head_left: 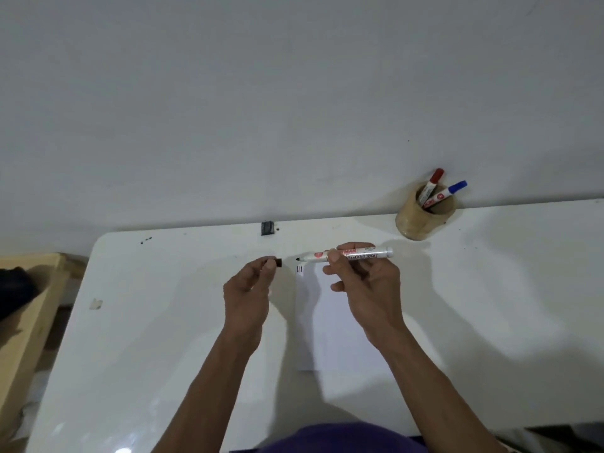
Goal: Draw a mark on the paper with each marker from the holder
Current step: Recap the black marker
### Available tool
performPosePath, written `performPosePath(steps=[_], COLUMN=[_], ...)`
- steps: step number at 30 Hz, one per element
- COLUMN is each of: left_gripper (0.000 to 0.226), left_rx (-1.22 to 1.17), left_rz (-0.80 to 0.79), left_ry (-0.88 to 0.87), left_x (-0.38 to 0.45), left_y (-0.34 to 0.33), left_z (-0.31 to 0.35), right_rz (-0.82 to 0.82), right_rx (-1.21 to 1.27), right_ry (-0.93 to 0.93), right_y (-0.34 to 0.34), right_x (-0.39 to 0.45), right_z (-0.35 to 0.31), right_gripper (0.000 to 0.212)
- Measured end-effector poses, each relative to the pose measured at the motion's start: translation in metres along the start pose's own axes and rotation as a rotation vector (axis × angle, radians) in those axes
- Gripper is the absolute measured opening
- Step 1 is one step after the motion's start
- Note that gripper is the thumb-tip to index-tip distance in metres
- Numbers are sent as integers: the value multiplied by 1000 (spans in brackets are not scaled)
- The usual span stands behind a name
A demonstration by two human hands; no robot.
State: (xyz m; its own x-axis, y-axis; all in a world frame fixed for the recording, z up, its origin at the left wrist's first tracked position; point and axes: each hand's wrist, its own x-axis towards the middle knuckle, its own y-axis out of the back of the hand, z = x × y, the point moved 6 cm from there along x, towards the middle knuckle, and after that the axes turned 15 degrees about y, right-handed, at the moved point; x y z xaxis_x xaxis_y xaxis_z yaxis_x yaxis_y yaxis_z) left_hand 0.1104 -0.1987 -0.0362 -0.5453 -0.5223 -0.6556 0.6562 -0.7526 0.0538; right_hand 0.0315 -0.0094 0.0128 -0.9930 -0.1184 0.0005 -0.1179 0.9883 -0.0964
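Plain grey-white wall fills the whole top half, and below it a glossy white table runs left to right, with a pale wooden piece off its left edge. Lying flat in the middle of the table is a white sheet of paper, and up at its far-left corner you can see three short black marks side by side. Both bare forearms reach in from the near edge. The right hand hovers over the far end of the paper, thumb and fingers clamped on an uncapped black marker, held roughly level with the tip pointing left, just above those marks. The left hand sits just left of the paper, fingertips pinched shut on the small black cap, close to the marker tip but not touching it. Over at the far right, against the wall, a round tan holder has a red-capped marker and a blue-capped marker leaning in it.
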Motion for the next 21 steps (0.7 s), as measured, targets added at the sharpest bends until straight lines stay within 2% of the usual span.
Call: performPosePath(steps=[3, 6, 12, 21], left_gripper=[14, 20, 20, 22], left_rx=[-189, -296, -328, -337], left_rz=[-164, -253, -340, -381], left_ry=[107, 170, 201, 208], left_x=[-22, -41, -60, -69], left_y=[-3, -2, 7, 14], left_z=[-3, -5, -12, -17], right_rz=[-25, -54, -69, -58], right_rx=[-24, -49, -63, -72], right_ry=[68, 111, 120, 157], right_y=[-8, -16, -26, -35], right_x=[-11, -24, -47, -68], right_z=[-15, -23, -21, -24], right_gripper=[12, 8, 12, 11])
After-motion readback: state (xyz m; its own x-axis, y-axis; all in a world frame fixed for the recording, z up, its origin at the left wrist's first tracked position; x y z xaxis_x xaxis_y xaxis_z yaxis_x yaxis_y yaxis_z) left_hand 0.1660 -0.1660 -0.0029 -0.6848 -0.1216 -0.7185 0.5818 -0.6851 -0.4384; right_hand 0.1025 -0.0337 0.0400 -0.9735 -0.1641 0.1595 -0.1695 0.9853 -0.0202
